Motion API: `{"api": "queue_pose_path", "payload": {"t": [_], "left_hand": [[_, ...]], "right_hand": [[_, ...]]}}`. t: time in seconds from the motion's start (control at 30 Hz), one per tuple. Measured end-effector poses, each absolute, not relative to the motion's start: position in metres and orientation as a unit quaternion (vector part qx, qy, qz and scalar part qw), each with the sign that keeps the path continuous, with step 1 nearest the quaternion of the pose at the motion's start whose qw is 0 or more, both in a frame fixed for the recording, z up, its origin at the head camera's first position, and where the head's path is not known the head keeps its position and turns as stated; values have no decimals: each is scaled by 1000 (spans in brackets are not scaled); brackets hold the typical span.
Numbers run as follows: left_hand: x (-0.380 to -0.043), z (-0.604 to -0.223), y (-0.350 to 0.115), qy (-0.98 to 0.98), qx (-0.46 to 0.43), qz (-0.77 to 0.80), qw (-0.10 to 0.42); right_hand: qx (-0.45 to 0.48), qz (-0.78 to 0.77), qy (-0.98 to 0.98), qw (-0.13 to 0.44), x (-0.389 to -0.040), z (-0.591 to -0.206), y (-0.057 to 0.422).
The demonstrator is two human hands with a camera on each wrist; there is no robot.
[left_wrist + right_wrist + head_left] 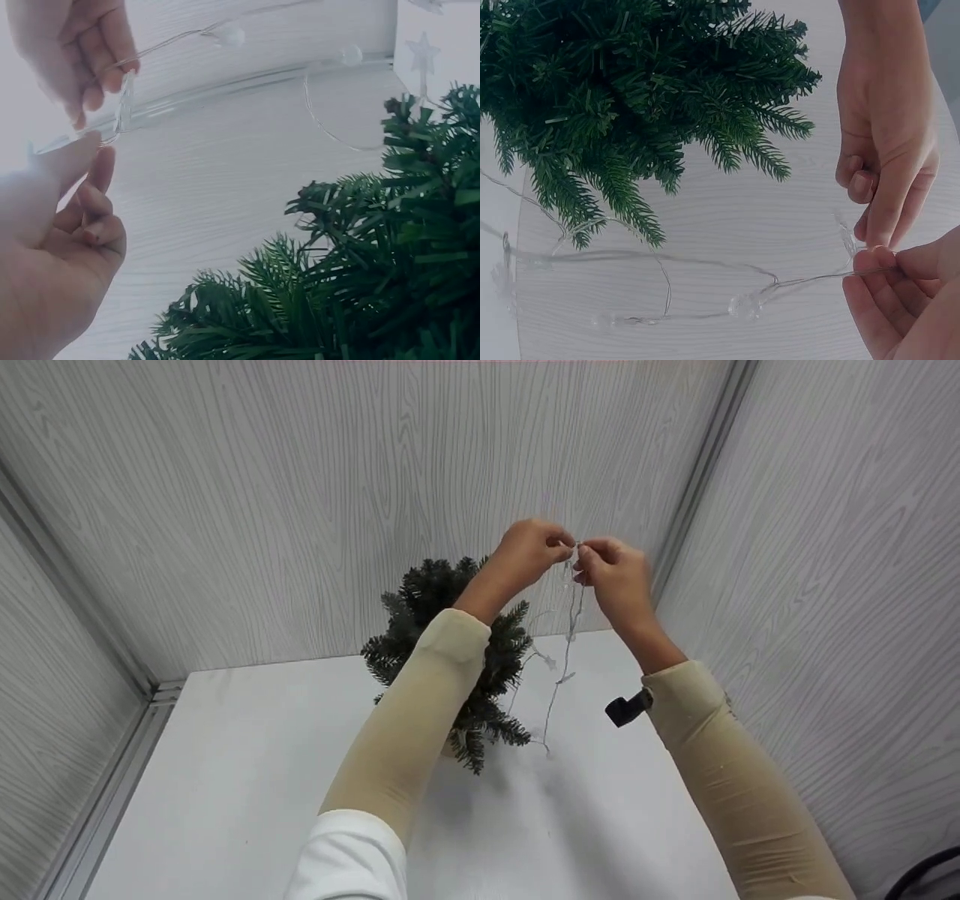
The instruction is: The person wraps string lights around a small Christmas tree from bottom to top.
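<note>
Head, lights (571, 634) hanging beside tree (507, 660), tabletop edge (262, 669)

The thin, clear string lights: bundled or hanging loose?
Hanging loose: the string lights dangle below the left hand and right hand in separate strands.

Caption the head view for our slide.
Left hand and right hand pinch a thin ornamented wire beside a green tree.

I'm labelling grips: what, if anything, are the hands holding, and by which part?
The wire garland: the right hand pinches its thin wire; the left hand grips close beside, its exact spot hidden.
</note>
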State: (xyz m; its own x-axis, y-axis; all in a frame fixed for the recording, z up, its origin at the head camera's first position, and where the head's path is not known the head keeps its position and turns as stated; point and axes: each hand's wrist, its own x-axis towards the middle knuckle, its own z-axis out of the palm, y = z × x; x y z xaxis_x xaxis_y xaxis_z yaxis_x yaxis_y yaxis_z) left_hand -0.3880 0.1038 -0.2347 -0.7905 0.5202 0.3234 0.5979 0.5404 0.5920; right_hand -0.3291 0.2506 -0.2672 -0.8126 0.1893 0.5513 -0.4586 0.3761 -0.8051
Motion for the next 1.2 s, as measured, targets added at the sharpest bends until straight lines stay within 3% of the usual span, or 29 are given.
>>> {"api": "queue_pose_path", "payload": {"t": [0.33,0.67,1.2], "left_hand": [[-391,-235,101,-882,-311,-324,144],[-401,-232,86,-873,-274,-330,233],[-414,-233,74,-868,-257,-365,218]], "right_hand": [[53,422,-847,320,-315,-274,241],[45,434,-856,277,-307,-292,232],[4,496,-844,204,-301,-315,228]]}}
